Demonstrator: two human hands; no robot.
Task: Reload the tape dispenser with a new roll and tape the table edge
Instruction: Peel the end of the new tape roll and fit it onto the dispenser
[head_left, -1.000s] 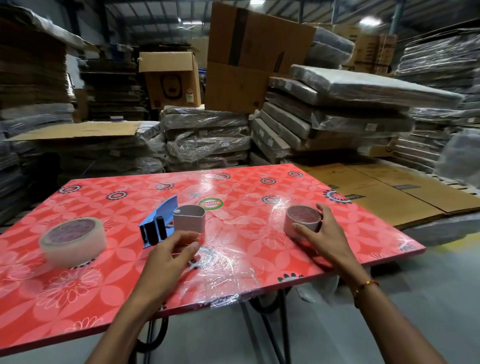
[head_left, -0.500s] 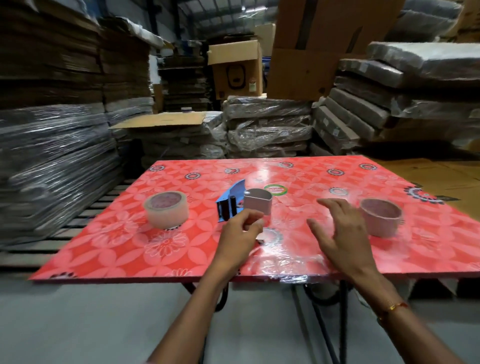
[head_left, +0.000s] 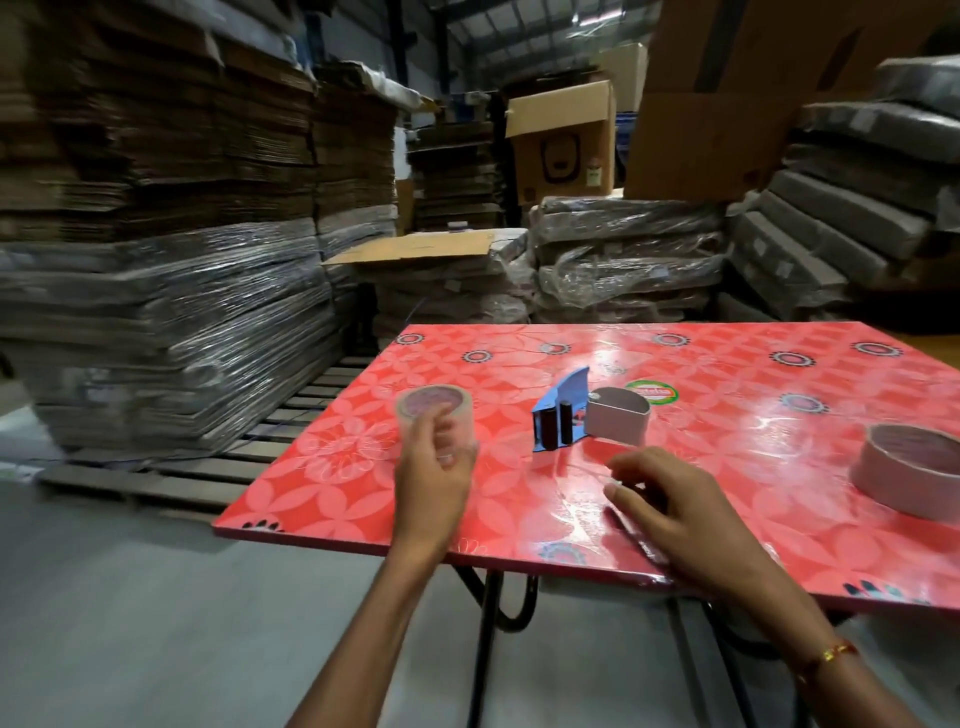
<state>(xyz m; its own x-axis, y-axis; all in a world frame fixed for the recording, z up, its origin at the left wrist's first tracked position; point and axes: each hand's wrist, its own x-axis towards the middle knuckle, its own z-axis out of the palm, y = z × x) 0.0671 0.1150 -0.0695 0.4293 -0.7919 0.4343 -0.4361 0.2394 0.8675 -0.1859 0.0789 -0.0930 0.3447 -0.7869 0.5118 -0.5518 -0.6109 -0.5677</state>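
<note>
A full roll of clear tape (head_left: 435, 413) stands on the red flowered table (head_left: 727, 467) near its left side. My left hand (head_left: 434, 478) is at the roll's near side, fingers curled onto it; the image is blurred there. A blue tape dispenser (head_left: 562, 413) with black rollers lies mid-table, a squashed grey cardboard core (head_left: 618, 418) right beside it. My right hand (head_left: 670, 512) rests on the tabletop near the front edge, fingers spread, holding nothing. An empty grey core (head_left: 911, 473) stands at the right.
A green round sticker (head_left: 652, 391) lies behind the squashed core. Stacks of wrapped flat cardboard (head_left: 171, 322) and wooden pallets (head_left: 197, 467) crowd the left and back. Cardboard boxes (head_left: 563, 140) stand behind. Black metal legs (head_left: 485, 623) show under the table over grey floor.
My view has swung left. My left hand left the dispenser and moved left onto the full tape roll. My right hand left the empty core and settled near the table's front edge.
</note>
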